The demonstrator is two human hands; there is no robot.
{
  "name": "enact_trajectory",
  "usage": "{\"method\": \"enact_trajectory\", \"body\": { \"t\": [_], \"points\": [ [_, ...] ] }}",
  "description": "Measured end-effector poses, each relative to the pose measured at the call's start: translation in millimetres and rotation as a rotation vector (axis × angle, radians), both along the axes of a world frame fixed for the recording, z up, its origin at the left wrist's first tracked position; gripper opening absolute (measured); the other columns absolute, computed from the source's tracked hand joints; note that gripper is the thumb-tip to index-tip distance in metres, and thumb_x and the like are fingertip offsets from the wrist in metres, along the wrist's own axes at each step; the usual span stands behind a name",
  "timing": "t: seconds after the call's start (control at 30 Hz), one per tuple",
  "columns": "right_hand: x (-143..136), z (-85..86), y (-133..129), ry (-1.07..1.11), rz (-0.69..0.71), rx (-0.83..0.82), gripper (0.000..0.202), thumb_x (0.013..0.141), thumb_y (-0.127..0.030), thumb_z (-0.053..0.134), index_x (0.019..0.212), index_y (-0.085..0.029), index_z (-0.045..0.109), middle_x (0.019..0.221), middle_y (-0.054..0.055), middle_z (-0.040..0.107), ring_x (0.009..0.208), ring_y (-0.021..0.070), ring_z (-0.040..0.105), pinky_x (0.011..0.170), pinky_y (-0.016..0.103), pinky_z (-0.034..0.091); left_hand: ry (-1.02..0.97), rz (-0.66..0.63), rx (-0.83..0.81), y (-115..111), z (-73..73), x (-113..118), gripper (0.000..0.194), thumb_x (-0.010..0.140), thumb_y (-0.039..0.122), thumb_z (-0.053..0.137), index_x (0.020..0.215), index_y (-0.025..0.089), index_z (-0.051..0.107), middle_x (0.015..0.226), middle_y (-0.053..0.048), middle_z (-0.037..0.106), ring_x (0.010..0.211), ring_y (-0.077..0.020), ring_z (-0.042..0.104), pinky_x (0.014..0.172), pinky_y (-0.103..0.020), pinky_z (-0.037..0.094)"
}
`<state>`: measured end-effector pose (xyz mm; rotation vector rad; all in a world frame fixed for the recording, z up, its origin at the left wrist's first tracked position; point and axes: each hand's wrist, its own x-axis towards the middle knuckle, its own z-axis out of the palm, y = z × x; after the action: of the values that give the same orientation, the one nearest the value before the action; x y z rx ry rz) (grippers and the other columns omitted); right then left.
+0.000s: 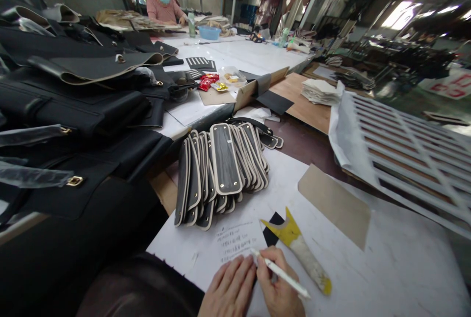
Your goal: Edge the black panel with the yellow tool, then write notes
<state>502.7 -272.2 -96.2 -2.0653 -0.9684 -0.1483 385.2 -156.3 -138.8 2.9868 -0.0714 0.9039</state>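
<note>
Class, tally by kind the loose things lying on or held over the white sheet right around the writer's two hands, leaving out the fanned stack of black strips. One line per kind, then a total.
White pen, held in the right hand: 1
Yellow-stained spatula tool: 1
Tan card piece: 1
Small black piece: 1
Total: 4

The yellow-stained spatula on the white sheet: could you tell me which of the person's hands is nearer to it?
Right. The right hand, holding a white pen, sits just left of the yellow-stained spatula, almost touching its handle. The left hand lies flat further left, beyond the right hand.
</note>
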Motion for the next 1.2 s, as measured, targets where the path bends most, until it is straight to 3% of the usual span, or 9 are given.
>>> {"method": "enact_trajectory", "body": {
  "t": [0.57,0.77,0.9,1.1,1.2],
  "points": [
    [-0.7,-2.3,-0.7,0.01,0.008,0.004,0.028,0.101,-0.037,0.045,0.081,-0.023,0.058,0.062,-0.002,0.063,0.051,0.0119,0.063,0.051,0.018,0.052,0.0,0.003,-0.001,-0.1,2.1,-0.5,0.067,0.092,0.071,0.031,0.124,0.023,0.066,0.129,0.006,0.068,0.121,-0.0132,0.053,0.095,-0.023,0.042],
    [0.0,-1.3,-0.4,0.017,-0.021,0.025,0.028,0.101,-0.037,0.046,0.08,-0.023,0.058,0.061,-0.002,0.064,0.05,0.0126,0.063,0.049,0.018,0.052,-0.01,0.029,0.011,-0.6,2.4,0.6,0.054,0.098,0.061,0.033,0.121,0.026,0.068,0.126,0.009,0.069,0.117,-0.0113,0.056,0.093,-0.023,0.043],
    [0.9,-0.1,0.0,0.01,-0.018,0.017,0.028,0.101,-0.038,0.046,0.081,-0.023,0.059,0.063,-0.001,0.066,0.052,0.013,0.065,0.052,0.018,0.053,-0.016,0.027,0.018,-0.7,3.5,1.5,0.056,0.099,0.06,0.029,0.12,0.027,0.068,0.124,0.01,0.07,0.115,-0.0101,0.058,0.092,-0.022,0.044],
    [-1.8,-17.0,-5.3,0.096,-0.032,0.01,0.027,0.1,-0.038,0.047,0.08,-0.023,0.058,0.062,-0.002,0.062,0.051,0.0133,0.061,0.051,0.02,0.051,-0.029,0.045,0.019,-0.4,0.9,1.9,0.051,0.103,0.049,0.025,0.12,0.027,0.067,0.124,0.011,0.07,0.114,-0.009,0.059,0.092,-0.022,0.045],
    [-3.9,-25.4,-7.8,0.137,-0.058,0.017,0.026,0.099,-0.038,0.048,0.081,-0.023,0.059,0.063,-0.002,0.062,0.052,0.0138,0.06,0.052,0.021,0.049,-0.013,0.041,0.025,-1.0,-1.4,-1.0,0.052,0.101,0.054,0.028,0.122,0.027,0.066,0.127,0.01,0.068,0.117,-0.0098,0.058,0.092,-0.022,0.046]
  ]
}}
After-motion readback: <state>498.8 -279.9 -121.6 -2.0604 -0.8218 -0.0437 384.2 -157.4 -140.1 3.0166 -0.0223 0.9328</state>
